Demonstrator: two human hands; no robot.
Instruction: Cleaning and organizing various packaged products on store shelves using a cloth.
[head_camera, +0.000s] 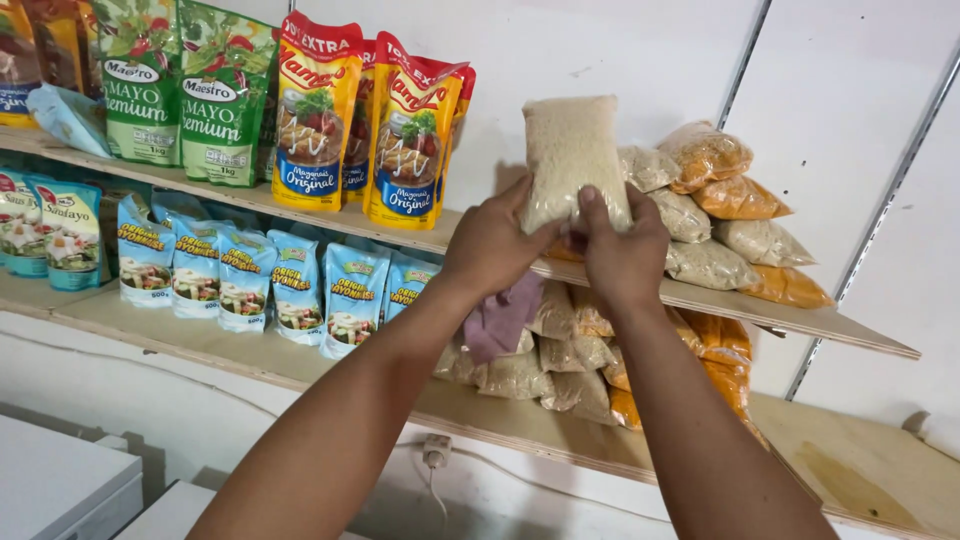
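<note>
Two plywood shelves are running across a white wall from the upper left toward the lower right of the frame: the upper shelf (760, 312) and the lower shelf (860, 470), both hanging on slanted metal rails (745, 62). At the lower left a white cabinet top (55, 480) is showing. On the upper shelf two green pouches (185, 85) are standing beside at least three yellow-and-red pouches (355, 120) — more may be hiding behind. On the lower shelf five light-blue pouches (270, 280) are lining up in a row, with two teal ones (50, 230) at the far left. Right of centre, roughly eight clear bags of beige and orange crumbs (725, 215) are lying stacked. The left hand (495, 245) and the right hand (620, 245) are both gripping the bottom of a pale crumb bag (572, 150), holding it upright just above the upper shelf — thumbs pressing on its front, the other fingers wrapping behind it. A mauve cloth (500, 320) is hanging under the left hand.
</note>
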